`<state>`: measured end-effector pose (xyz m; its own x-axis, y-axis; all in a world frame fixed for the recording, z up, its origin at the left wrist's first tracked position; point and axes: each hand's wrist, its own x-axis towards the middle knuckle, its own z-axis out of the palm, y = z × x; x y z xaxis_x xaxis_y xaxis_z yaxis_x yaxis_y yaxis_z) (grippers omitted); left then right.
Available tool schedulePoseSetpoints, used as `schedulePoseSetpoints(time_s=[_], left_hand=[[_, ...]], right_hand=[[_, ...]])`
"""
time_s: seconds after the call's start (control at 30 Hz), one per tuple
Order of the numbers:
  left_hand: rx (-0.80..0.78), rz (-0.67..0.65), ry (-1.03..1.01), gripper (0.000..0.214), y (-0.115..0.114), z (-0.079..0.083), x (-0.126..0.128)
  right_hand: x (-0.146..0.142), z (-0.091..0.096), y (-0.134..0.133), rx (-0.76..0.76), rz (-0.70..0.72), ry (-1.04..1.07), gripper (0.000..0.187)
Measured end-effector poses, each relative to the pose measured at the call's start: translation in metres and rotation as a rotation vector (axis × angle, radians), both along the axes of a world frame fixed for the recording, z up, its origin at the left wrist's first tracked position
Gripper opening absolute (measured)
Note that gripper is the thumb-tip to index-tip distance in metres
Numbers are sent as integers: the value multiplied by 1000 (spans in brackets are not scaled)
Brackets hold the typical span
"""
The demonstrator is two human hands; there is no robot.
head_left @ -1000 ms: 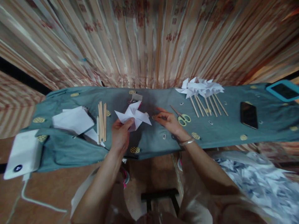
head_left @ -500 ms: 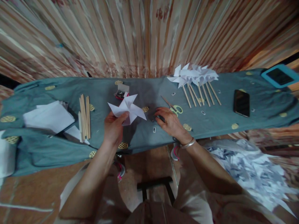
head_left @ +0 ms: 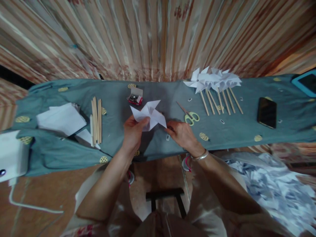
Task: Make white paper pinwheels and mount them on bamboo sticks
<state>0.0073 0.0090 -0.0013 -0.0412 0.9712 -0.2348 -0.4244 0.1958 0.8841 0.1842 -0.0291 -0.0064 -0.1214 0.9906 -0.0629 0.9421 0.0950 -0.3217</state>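
Pinched between the thumb and fingers of my left hand [head_left: 133, 131] is a white paper pinwheel [head_left: 151, 115], its folded centre facing up above the cloth. Close to the pinwheel's right tip, my right hand [head_left: 181, 133] has its thumb and fingers pressed together. Whatever is in that pinch is too small to make out. Just beyond the right hand lies a pair of scissors [head_left: 190, 117] with light green handles. A small open red box [head_left: 135, 98] with tiny dark metal pieces sits behind the pinwheel.
On the left are a stack of white paper [head_left: 61, 118] and several wooden sticks [head_left: 96, 120]. Finished pinwheels on sticks [head_left: 219, 80] lie at the back right, with a phone [head_left: 267, 112] beyond. A white device [head_left: 13, 154] stands at the left edge. Paper scraps [head_left: 276, 187] fill a bag at lower right.
My right hand has gone from loosely curled over the cloth to a closed pinch beside the pinwheel's tip. The left hand still holds the pinwheel. The view has shifted slightly left.
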Motion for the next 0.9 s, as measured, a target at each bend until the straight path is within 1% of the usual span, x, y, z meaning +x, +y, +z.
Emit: schedulePoseSetpoints(time_s=[0.1,0.2,0.3,0.37,0.4,0.5,0.53,0.57,0.63,0.7,0.8,0.9], left_hand=[[-7,8,1,18,0,1,4],[-9,18,-1,17,0,2,6],[5,14,20,17,-1,2,8],[3,12,28,18,-1,2,8],[2,11,26,19,-1,3,8],[13,0,12,22,-2,4,10],[18,-4,10,22,-2,4,11],[23,-11,8,22,-3,5,12],[31,-24,11,22,-5,5,15],[31,-36,22,22,-8,6,18],[25,-57,43,27,-11,6,21],[31,-79,45,30,-14,6,21]], right_hand=[[0,3,-4,-12,41,-36,14],[-1,4,-7,-5,53,-69,17],[4,2,-7,19,68,-23,19],[13,3,-6,41,48,85,17],[18,5,-6,64,16,167,16],[31,15,-8,123,-111,437,11],[32,20,-9,147,-134,530,12],[32,24,-11,177,-142,621,11],[25,32,-13,246,-100,737,9],[15,36,-15,330,-41,725,6],[2,34,-14,327,-11,683,7],[-2,28,-10,318,-2,676,6]])
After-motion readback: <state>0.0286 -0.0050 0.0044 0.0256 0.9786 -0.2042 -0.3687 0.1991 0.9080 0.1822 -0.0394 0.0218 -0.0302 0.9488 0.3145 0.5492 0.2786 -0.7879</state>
